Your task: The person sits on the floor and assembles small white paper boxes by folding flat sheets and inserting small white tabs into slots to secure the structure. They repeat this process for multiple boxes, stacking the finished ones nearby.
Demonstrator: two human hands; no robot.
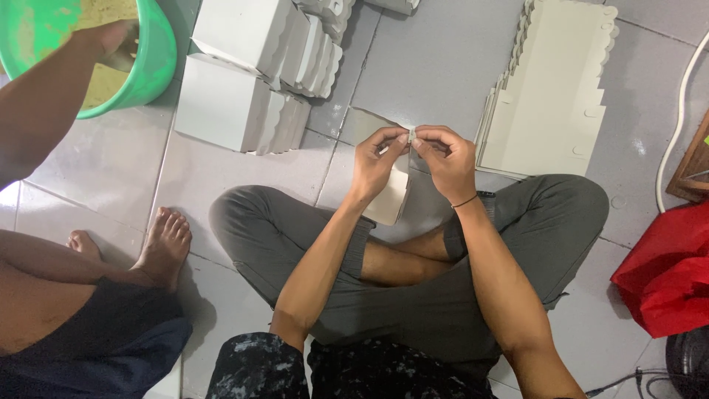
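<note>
Just one view on my end: a camera strapped to the person's head, pointing almost straight down at the tiled floor [443, 66]. It sits pretty close, so the crossed legs [413, 281] fill the lower middle, with both forearms running up from the bottom edge to the left hand [378, 164] and right hand [446, 159] near centre. The top of the picture is the floor out in front. Another person's leg and foot [164, 247] sneak in at the left edge. No second view, so nothing overlaps.
</note>
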